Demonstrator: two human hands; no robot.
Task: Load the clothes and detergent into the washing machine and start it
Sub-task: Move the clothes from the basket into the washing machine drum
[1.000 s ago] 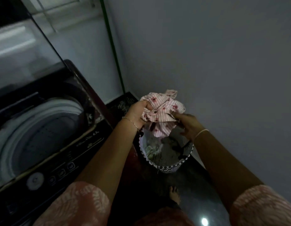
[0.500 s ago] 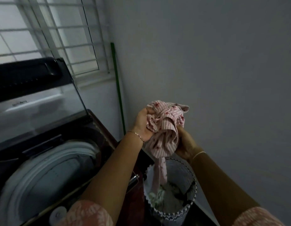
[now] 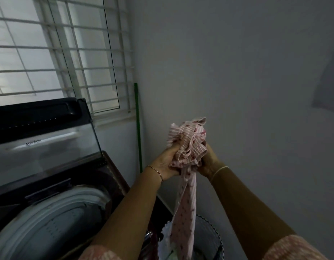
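Both hands hold a bunched pink striped garment (image 3: pixel 188 145) up before a grey wall (image 3: pixel 237 72). The left hand (image 3: pixel 167 162) grips its left side, the right hand (image 3: pixel 207 162) its right. A long tail hangs into the basket (image 3: pixel 209 239) below. To the left stands the washer (image 3: pixel 50 212), lid (image 3: pixel 40 139) raised, under a barred window (image 3: pixel 59 53); a green pole (image 3: pixel 138 128) leans in the corner.

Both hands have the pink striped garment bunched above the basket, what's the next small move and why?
Probably swing it left and drop it into the drum. The left hand and right hand grip the pink striped garment, its tail hangs into the laundry basket, and the washing machine lid stands open.
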